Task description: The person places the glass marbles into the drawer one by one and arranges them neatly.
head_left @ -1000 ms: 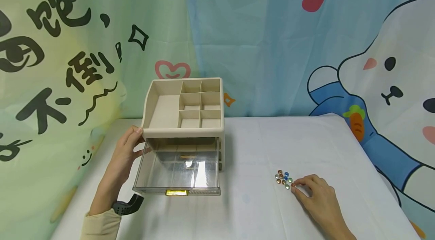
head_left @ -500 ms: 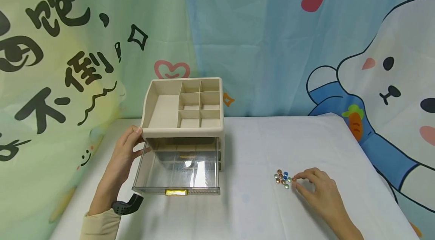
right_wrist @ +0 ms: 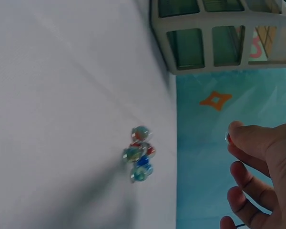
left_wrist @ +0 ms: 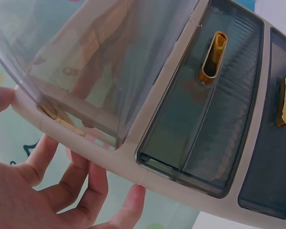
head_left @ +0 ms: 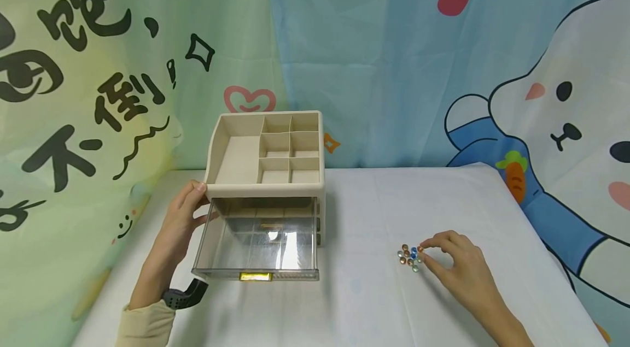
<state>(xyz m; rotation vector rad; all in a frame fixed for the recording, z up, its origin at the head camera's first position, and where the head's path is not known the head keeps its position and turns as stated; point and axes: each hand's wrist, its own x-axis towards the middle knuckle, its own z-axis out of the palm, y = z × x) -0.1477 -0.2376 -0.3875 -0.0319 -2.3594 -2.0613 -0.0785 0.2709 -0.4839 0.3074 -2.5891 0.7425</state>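
A cream desk organizer (head_left: 264, 190) with clear drawers stands on the white-covered table. Its top drawer (head_left: 256, 248) is pulled out toward me. My left hand (head_left: 179, 221) holds the organizer's left side; in the left wrist view the thumb is at the rim and bent fingertips (left_wrist: 137, 193) touch the side wall. My right hand (head_left: 460, 268) pinches a small orange glass bead (head_left: 420, 249) between thumb and forefinger, raised off the table in the right wrist view. Below it lies a cluster of glass beads (head_left: 406, 254) in orange, blue, green and clear.
The organizer's top has one large compartment (head_left: 236, 161) and several small ones. Lower drawers (left_wrist: 200, 105) with gold handles are shut. A printed curtain (head_left: 374, 63) hangs behind the white tablecloth (head_left: 364, 303).
My right hand has lifted the orange bead from the edge of the cluster and moved slightly up and away from me. The left hand stays where it was on the organizer.
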